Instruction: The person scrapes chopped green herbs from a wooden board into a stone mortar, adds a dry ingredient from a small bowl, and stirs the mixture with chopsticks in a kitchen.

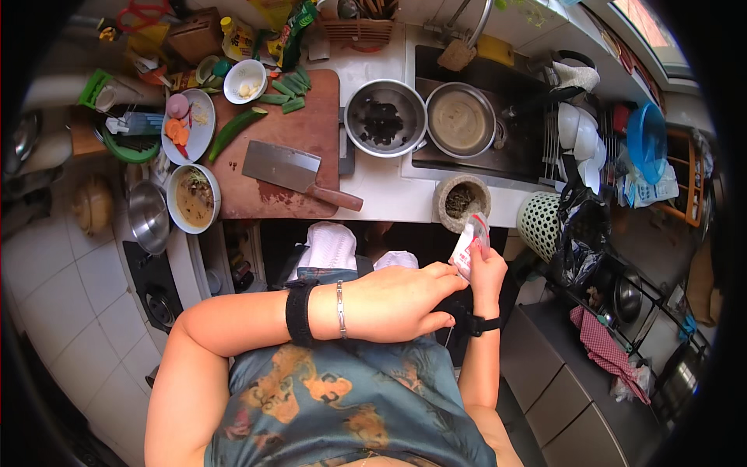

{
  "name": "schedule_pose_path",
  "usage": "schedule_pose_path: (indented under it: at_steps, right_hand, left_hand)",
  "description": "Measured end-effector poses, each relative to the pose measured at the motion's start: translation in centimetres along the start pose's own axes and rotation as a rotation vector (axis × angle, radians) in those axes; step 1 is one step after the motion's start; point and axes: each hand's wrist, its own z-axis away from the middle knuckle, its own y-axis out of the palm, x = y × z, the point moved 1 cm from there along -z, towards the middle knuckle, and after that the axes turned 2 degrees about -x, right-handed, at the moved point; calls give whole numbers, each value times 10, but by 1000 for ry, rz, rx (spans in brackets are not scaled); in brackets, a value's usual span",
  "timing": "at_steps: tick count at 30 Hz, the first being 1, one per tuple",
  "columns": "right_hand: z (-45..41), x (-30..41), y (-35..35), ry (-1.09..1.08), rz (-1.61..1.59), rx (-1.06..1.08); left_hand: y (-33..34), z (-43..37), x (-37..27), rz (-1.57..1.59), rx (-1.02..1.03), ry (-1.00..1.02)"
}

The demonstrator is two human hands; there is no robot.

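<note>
My right hand [488, 271] grips a small plastic packet [471, 245] with red print, tilted with its top over the near rim of a stone mortar [440, 201]. Dark crumbly matter [459, 200] lies in the mortar, at the counter's front edge. My left hand [391, 300] reaches across from the left, palm down, thumb apart, its fingertips at the packet's lower end. Whether they press on it is hard to tell. Left of the mortar, a cleaver [283, 164] lies on a wooden cutting board [233, 195] beside a cucumber piece [236, 133] and cut green stalks [293, 104].
Two metal bowls, one with dark soaked pieces [382, 121], one with cloudy liquid [458, 119], stand by the sink [519, 166]. A bowl of brown liquid [194, 198], a plate of sliced carrot [201, 111] and a garlic bowl [245, 80] are left. A perforated basket [536, 225] is right.
</note>
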Motion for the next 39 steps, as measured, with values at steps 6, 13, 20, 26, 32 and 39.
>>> schedule_pose_path:
  at_steps: [6, 13, 20, 26, 32, 39]
  right_hand:
    - [12, 2, -3, 12, 3, 21]
    - [6, 5, -3, 14, 25, 16]
    - [10, 5, -1, 3, -134, 17]
    - [19, 11, 14, -173, -491, 23]
    - [29, 108, 41, -424, -676, 217]
    - [9, 260, 143, -691, -667, 359]
  left_hand:
    - [2, 5, -4, 13, 21, -21]
    - [3, 3, 2, -7, -34, 53]
    - [3, 6, 2, 16, -34, 51]
    - [-7, 12, 1, -28, -48, 35]
    - [-39, 39, 5, -17, -256, 86]
    - [-97, 105, 19, 93, -545, 24]
